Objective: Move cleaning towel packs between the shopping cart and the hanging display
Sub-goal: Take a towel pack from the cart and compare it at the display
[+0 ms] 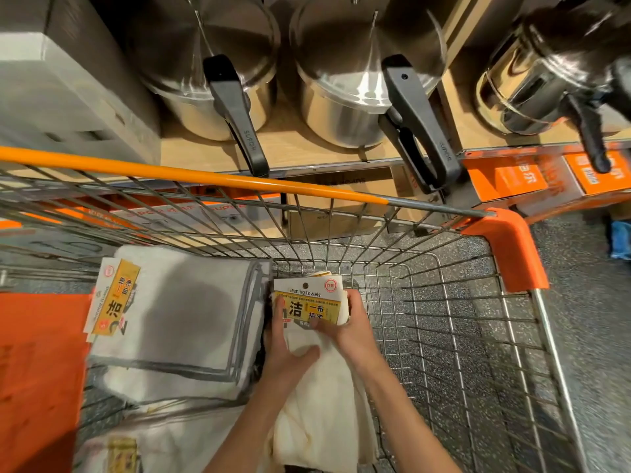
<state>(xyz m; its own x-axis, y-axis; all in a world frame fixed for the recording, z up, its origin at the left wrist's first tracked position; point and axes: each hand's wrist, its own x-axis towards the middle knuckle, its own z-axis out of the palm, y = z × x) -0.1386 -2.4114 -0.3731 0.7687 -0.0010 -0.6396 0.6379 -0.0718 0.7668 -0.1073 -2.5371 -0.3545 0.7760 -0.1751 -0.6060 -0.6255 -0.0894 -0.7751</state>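
Head view, two hands gripping one towel pack

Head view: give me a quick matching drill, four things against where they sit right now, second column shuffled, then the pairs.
Things:
1. towel pack
2. grey-edged towel stack
3. steel pots
4. orange boxes

Places:
A. on the wooden shelf above the cart
B. lying at the cart's left side, label facing up
C. held between the left hand and the right hand over the cart
D. below the shelf, right of the cart

Pairs: 1-C, 2-B, 3-A, 4-D
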